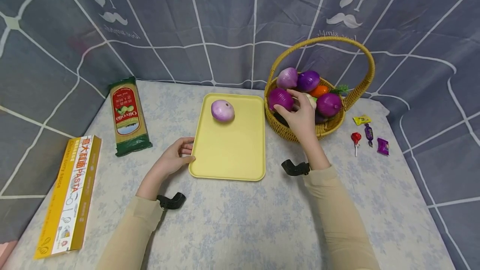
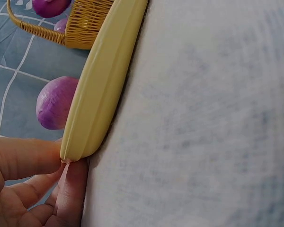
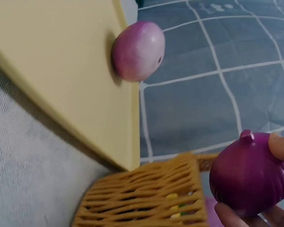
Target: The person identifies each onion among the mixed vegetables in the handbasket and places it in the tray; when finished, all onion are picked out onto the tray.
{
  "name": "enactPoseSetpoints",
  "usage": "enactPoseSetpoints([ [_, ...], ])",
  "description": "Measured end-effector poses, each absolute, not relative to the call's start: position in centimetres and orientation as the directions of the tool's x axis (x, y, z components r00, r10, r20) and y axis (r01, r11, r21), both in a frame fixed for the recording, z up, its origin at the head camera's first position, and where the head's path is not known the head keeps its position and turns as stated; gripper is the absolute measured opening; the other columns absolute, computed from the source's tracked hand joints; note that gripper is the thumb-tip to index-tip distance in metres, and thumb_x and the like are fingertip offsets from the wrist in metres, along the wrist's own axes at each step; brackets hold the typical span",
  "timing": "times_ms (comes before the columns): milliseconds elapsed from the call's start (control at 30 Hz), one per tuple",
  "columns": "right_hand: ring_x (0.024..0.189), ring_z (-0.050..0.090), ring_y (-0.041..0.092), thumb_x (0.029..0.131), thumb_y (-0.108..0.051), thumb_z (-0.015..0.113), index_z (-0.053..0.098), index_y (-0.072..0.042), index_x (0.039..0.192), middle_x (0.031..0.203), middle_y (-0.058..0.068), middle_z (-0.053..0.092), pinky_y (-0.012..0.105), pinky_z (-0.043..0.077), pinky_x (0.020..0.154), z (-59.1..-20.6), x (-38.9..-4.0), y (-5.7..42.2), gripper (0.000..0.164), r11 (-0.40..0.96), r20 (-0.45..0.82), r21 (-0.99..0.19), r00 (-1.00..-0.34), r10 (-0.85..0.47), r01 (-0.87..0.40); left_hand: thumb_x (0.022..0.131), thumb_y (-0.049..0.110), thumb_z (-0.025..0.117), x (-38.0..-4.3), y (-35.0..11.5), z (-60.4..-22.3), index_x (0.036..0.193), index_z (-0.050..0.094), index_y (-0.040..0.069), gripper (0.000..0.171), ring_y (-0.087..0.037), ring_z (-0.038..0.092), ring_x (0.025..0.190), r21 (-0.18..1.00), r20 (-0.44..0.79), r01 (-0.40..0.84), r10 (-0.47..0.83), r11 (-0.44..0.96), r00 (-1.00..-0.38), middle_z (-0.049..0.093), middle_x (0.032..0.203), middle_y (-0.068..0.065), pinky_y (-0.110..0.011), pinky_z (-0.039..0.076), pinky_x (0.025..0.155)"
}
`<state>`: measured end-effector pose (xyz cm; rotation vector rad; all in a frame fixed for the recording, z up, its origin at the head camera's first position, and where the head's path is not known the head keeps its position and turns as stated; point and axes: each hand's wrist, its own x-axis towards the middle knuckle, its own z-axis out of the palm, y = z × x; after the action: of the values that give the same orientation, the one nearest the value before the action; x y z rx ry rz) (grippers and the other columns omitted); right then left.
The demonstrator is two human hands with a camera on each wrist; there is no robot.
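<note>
A yellow tray [image 1: 228, 149] lies on the table with a pale purple onion [image 1: 223, 110] at its far end. My left hand [image 1: 184, 153] pinches the tray's left edge near the front corner; in the left wrist view the thumb [image 2: 23, 158] lies on the rim [image 2: 104, 80] and a finger [image 2: 72, 189] under it. My right hand [image 1: 294, 109] reaches into the wicker basket [image 1: 326, 129] and grips a dark purple onion [image 1: 280, 98] at its left side. The right wrist view shows that onion [image 3: 251, 172] held in the fingers above the basket wall [image 3: 146, 198].
More purple onions [image 1: 307, 80] and a carrot [image 1: 319, 91] fill the basket. A green pasta packet [image 1: 127, 116] and a yellow pasta box [image 1: 69, 197] lie at the left. A lollipop [image 1: 355, 138] and wrapped candies [image 1: 369, 132] lie to the right. A grey curtain hangs behind.
</note>
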<state>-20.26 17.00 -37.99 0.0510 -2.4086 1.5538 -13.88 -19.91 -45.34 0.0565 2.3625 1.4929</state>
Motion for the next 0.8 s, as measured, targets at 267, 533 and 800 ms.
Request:
enactPoseSetpoints([
  [267,0.114,0.062,0.026,0.088,-0.014,0.082,0.059,-0.001,0.136,0.132,0.013,0.059,0.035,0.053,0.088,-37.1,-18.9,14.9,0.055,0.296,0.239,-0.932,-0.968,0.07,-0.209,0.097,-0.001,0.062,-14.0,-20.0,-45.3,0.152,0.036,-0.004,0.06,-0.033,0.051,0.113,0.885,-0.274,-0.158,0.217,0.438,-0.937,0.051,0.125,-0.022,-0.042,0.044,0.093],
  [533,0.11,0.062,0.028,0.087,-0.013,0.082,0.059,-0.001,0.135,0.127,0.016,0.062,0.032,0.055,0.087,-38.0,-18.1,11.7,0.054,0.219,0.164,-0.962,-0.986,-0.006,-0.161,0.097,-0.001,0.062,-14.0,-20.0,-45.3,0.152,0.036,-0.004,0.06,-0.033,0.051,0.112,0.886,-0.277,-0.159,0.222,0.436,-0.935,0.051,0.125,-0.022,-0.042,0.045,0.093],
  [800,0.113,0.061,0.031,0.087,-0.014,0.082,0.061,0.001,0.132,0.129,0.015,0.061,0.038,0.054,0.091,-40.1,-17.9,8.6,0.051,0.199,0.079,-0.975,-0.994,-0.08,-0.094,0.098,-0.001,0.062,-14.0,-20.0,-45.4,0.152,0.036,-0.004,0.06,-0.033,0.051,0.112,0.886,-0.282,-0.166,0.219,0.434,-0.934,0.05,0.126,-0.022,-0.041,0.046,0.092],
])
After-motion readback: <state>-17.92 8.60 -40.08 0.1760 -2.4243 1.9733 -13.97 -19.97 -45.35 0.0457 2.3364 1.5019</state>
